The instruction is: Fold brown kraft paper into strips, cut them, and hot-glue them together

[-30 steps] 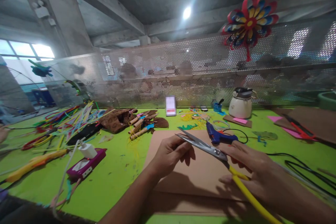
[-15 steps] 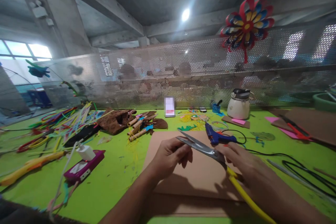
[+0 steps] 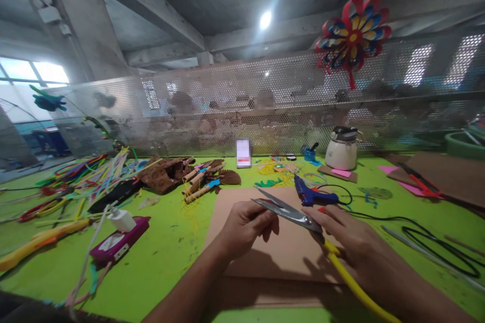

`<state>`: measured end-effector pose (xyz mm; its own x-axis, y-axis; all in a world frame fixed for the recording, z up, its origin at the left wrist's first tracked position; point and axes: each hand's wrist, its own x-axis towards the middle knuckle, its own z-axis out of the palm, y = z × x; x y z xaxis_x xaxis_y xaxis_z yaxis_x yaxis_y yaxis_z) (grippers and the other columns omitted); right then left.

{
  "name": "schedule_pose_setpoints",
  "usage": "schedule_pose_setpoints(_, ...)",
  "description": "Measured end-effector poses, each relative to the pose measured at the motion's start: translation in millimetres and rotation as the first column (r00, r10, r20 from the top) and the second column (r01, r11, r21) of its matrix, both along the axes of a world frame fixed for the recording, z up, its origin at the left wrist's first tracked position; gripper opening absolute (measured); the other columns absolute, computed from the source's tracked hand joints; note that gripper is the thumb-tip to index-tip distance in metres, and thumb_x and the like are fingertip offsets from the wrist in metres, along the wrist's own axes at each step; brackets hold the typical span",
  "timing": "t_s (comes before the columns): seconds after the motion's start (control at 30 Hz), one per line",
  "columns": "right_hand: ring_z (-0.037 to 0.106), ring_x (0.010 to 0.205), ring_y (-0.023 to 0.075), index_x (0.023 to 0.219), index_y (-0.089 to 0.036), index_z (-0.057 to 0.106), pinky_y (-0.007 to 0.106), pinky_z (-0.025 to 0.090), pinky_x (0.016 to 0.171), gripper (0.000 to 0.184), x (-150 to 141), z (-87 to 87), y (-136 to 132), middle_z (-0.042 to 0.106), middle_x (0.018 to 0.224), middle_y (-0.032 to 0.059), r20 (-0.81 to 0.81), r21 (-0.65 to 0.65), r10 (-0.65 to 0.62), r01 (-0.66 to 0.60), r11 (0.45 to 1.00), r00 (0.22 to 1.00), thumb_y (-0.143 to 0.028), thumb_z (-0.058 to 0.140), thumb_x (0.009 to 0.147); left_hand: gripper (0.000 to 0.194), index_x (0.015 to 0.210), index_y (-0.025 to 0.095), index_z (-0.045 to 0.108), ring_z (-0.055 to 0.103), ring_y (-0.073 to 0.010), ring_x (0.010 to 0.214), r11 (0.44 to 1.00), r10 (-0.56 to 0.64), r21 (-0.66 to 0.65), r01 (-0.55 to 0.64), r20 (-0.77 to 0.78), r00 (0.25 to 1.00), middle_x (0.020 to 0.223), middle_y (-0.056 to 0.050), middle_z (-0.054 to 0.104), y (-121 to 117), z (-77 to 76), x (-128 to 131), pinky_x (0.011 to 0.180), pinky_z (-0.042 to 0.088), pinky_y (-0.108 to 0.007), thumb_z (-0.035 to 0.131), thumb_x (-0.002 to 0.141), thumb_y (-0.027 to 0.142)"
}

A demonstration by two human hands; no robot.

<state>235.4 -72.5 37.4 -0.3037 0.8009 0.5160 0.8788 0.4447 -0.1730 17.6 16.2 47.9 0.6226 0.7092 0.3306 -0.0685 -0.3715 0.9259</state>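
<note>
My right hand [image 3: 350, 239] grips a pair of scissors [image 3: 295, 214] with yellow handles, the blades pointing up and left, slightly apart. Close by the blade tips is my left hand [image 3: 246, 224], its thumb and fingers pinched together. Whatever the left fingers hold, if anything, is too small or hidden to make out. Both hands are above a stack of brown cardboard sheets [image 3: 265, 267], and their shadows fall across it. Just beyond the right hand lies a blue glue gun [image 3: 312, 193].
Rolled brown paper pieces [image 3: 200, 181] and crumpled brown material [image 3: 162, 174] lie beyond my left hand. A purple power strip [image 3: 121, 242] is at left. A phone [image 3: 243, 153] stands against the perforated screen; a white pot [image 3: 341, 149] is right of it. Black cable [image 3: 428, 242] coils at right.
The camera view has shifted slightly, so the background sits further left. My right hand and the scissors have moved a little left, while my left hand keeps its pinch almost in place.
</note>
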Motion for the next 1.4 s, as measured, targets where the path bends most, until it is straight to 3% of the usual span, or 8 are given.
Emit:
schedule_pose_setpoints(0.17, 0.061, 0.083, 0.0249, 0.125, -0.019, 0.052, 0.038, 0.051, 0.071, 0.052, 2, -3.2, 1, 0.062, 0.098, 0.0119, 0.028, 0.000, 0.006, -0.006, 1.000, 1.000, -0.017, 0.056, 0.073, 0.037, 0.069, 0.012, 0.063, 0.048, -0.0074, 0.045, 1.000, -0.006, 0.013, 0.006, -0.019, 1.000, 0.060, -0.004, 0.057, 1, 0.6, -1, 0.044, 0.036, -0.020, 0.056, 0.084, 0.045)
schedule_pose_setpoints(0.3, 0.062, 0.080, 0.0235, 0.124, -0.019, 0.053, 0.034, 0.051, 0.069, 0.051, 2, -5.4, 0, 0.064, 0.093, 0.0105, 0.012, 0.077, 0.019, -0.020, 0.997, 1.000, -0.016, 0.053, 0.073, 0.038, 0.066, 0.011, 0.062, 0.048, -0.0067, 0.045, 1.000, -0.019, 0.008, 0.020, -0.028, 0.999, 0.060, -0.004, 0.058, 1, 0.5, -1, 0.045, 0.036, -0.019, 0.055, 0.085, 0.044)
schedule_pose_setpoints(0.43, 0.062, 0.074, 0.0213, 0.113, -0.017, 0.059, 0.030, 0.050, 0.066, 0.038, 5, -7.4, 2, 0.066, 0.086, 0.0097, 0.001, 0.177, 0.057, -0.057, 0.983, 0.998, -0.013, 0.047, 0.076, 0.030, 0.084, 0.011, 0.065, 0.048, -0.0064, 0.045, 1.000, 0.002, -0.015, -0.003, -0.024, 1.000, 0.061, -0.002, 0.059, 0, 1.1, -1, 0.044, 0.036, -0.018, 0.057, 0.084, 0.041)
schedule_pose_setpoints(0.7, 0.064, 0.082, 0.0212, 0.110, -0.018, 0.057, 0.029, 0.049, 0.070, 0.028, 22, -13.9, 25, 0.067, 0.095, 0.0088, -0.196, 0.226, -0.100, 0.144, 0.964, 0.976, -0.019, 0.047, 0.084, 0.028, 0.094, 0.012, 0.063, 0.050, -0.0061, 0.047, 1.000, -0.010, -0.013, 0.011, 0.033, 0.999, 0.063, -0.002, 0.060, 1, 0.3, 0, 0.046, 0.038, -0.018, 0.056, 0.086, 0.038)
schedule_pose_setpoints(1.0, 0.052, 0.103, 0.0261, 0.135, -0.022, 0.039, 0.039, 0.049, 0.082, 0.066, 14, -11.5, 19, 0.051, 0.111, 0.0126, -0.132, 0.162, -0.013, 0.034, 0.986, 0.991, -0.005, 0.044, 0.071, 0.029, 0.099, 0.012, 0.063, 0.055, -0.0085, 0.055, 0.999, 0.030, 0.016, -0.031, 0.080, 0.996, 0.071, -0.005, 0.064, 3, 2.2, -2, 0.052, 0.041, -0.021, 0.053, 0.088, 0.037)
schedule_pose_setpoints(1.2, 0.053, 0.090, 0.0235, 0.134, -0.018, 0.042, 0.036, 0.051, 0.075, 0.069, 6, -10.9, 13, 0.051, 0.100, 0.0119, -0.061, 0.176, -0.012, 0.023, 0.984, 0.998, -0.003, 0.044, 0.067, 0.025, 0.097, 0.011, 0.062, 0.056, -0.0092, 0.057, 0.999, 0.044, 0.012, -0.046, 0.125, 0.991, 0.072, -0.005, 0.064, 1, 6.1, -3, 0.053, 0.042, -0.021, 0.055, 0.087, 0.034)
schedule_pose_setpoints(1.4, 0.053, 0.084, 0.0227, 0.135, -0.018, 0.043, 0.036, 0.051, 0.071, 0.070, 10, -12.8, 14, 0.050, 0.095, 0.0106, -0.026, 0.184, -0.068, 0.072, 0.980, 0.997, -0.005, 0.046, 0.066, 0.022, 0.094, 0.011, 0.062, 0.062, -0.0121, 0.061, 0.998, -0.008, -0.055, 0.019, 0.179, 0.984, 0.077, -0.009, 0.067, 0, 2.2, 0, 0.054, 0.046, -0.022, 0.053, 0.089, 0.030)
